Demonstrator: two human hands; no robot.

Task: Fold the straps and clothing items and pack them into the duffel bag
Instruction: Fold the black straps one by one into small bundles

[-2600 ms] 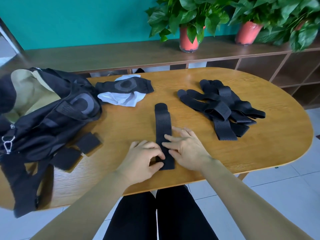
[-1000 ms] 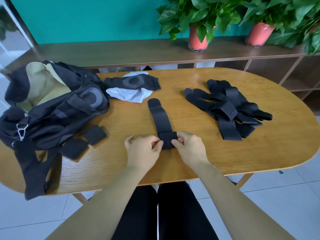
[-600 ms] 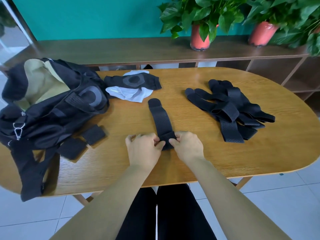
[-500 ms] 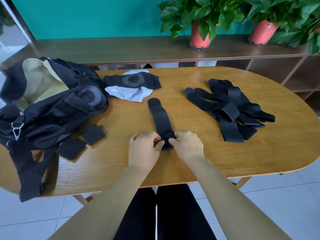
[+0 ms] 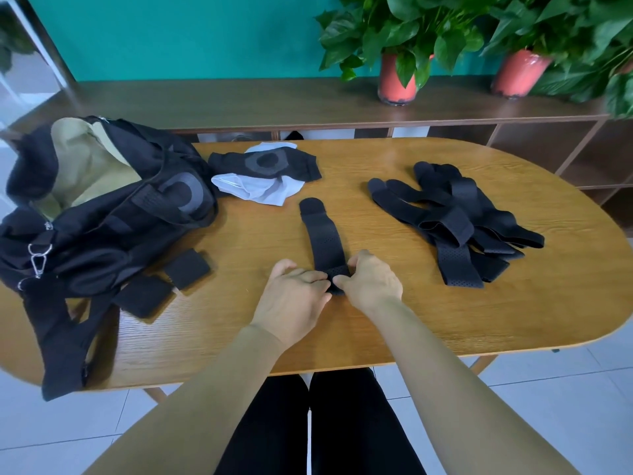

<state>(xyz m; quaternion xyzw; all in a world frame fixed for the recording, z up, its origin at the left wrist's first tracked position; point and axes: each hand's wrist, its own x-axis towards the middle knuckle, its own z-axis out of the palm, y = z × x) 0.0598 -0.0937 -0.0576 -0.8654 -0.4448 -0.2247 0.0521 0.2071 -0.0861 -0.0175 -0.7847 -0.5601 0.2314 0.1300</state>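
No text or labels are legible.

Strap (image 5: 323, 240): black, perforated, near end folded over inside grip, remainder flat, running away from grip.
Strap pile (image 5: 455, 221): black, tangled, right of grip.
Clothing (image 5: 263, 173): black on white, beyond-left of grip.
Bag (image 5: 102, 228): black, open, left of grip.

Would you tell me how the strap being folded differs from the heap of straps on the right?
The strap lies straight, its near end pinched by the left hand and right hand; the heap of straps lies tangled, untouched. The strap is single; the heap holds several. Both are black.
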